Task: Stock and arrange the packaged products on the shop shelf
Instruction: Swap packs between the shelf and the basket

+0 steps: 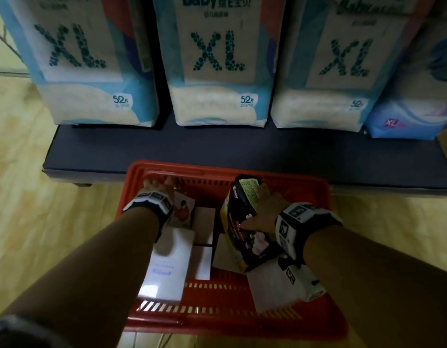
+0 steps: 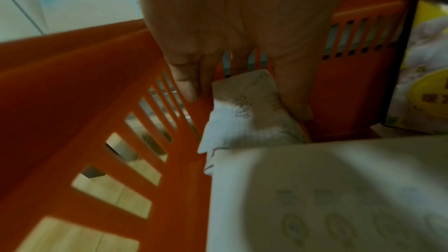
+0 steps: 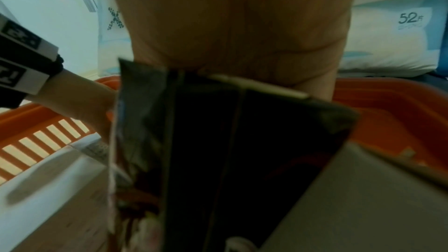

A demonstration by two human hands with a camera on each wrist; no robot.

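The right hand (image 1: 263, 212) reaches down into the red basket (image 1: 325, 197), fingers wrapped around a dark pack (image 1: 242, 222) at 3 o'clock. The left hand (image 1: 158, 185) reaches to 11 o'clock, its fingers (image 2: 186, 81) pinching a small white packet (image 2: 244, 118).

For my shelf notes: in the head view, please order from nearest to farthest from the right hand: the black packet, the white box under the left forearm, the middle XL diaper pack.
1. black packet: held in the right hand.
2. white box: left part of the basket.
3. middle XL diaper pack: standing on the shelf beyond the basket.
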